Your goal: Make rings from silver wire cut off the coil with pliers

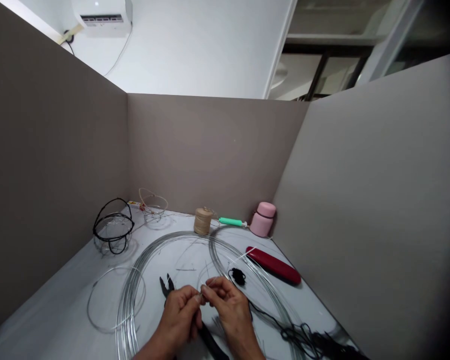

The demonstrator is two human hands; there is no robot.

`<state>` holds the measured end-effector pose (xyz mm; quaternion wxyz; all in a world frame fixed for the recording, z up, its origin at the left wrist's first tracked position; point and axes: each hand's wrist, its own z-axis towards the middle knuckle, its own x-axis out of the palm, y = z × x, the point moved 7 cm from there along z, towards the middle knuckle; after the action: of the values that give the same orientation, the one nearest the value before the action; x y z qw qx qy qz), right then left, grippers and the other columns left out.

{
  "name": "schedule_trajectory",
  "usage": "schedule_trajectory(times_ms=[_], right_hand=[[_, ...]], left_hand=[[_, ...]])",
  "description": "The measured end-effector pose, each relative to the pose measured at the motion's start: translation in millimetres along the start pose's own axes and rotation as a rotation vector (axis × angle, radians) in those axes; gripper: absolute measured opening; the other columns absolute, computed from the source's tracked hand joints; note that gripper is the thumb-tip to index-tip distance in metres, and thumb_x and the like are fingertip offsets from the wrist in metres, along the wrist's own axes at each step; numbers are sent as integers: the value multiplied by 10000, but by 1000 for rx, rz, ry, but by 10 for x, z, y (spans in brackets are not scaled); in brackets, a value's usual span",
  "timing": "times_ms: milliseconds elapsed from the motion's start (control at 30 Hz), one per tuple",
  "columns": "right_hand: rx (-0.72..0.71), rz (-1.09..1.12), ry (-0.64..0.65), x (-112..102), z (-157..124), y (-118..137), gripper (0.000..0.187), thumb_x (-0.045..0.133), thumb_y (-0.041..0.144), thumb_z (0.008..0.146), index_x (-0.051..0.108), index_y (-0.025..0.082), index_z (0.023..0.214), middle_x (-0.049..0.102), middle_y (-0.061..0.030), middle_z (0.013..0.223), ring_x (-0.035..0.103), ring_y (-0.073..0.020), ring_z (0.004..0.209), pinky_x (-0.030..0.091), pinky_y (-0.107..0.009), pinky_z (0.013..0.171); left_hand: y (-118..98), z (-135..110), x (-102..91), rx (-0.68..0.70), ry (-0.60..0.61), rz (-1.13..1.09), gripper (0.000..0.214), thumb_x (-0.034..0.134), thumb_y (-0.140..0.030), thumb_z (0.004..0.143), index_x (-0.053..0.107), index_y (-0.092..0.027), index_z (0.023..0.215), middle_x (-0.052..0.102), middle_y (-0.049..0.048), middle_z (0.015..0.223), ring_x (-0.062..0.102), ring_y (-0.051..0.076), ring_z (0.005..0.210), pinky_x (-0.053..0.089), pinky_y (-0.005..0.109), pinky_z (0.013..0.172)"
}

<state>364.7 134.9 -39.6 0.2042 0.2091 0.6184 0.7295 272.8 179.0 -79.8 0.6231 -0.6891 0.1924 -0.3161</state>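
Wire end (202, 296) pinched between left hand (180, 312), right hand (230, 310), pliers (167, 287) beneath

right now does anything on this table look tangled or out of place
Mild clutter: black wire lies in a tangled heap at the near right edge of the table, and short wire offcuts are strewn inside the silver wire coil. Nothing looks spilled or broken.
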Motion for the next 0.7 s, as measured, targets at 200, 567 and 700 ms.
schedule_trajectory(times_ms=[200,567,700], right_hand=[[30,75,36,37,-12,-22,242,722,343,557,573,159,606,552,23,476,510,-124,473,384,-241,491],[79,145,34,-15,-69,-84,272,672,374,628,574,162,768,599,17,536,531,-122,457,414,-249,501],[59,113,86,18,-75,-7,241,658,362,650,577,158,748,595,13,533,525,-115,474,400,-234,501]], left_hand=[[11,19,33,-56,43,-157,375,537,-511,632,504,-138,647,474,-48,363,324,49,232,188,165,264],[-55,-71,-32,-162,241,-98,372,656,-403,604,641,-63,753,599,42,598,453,55,383,287,157,330],[-15,-41,-59,-212,286,-197,386,595,-453,662,637,-73,719,601,55,615,483,71,439,333,168,373]])
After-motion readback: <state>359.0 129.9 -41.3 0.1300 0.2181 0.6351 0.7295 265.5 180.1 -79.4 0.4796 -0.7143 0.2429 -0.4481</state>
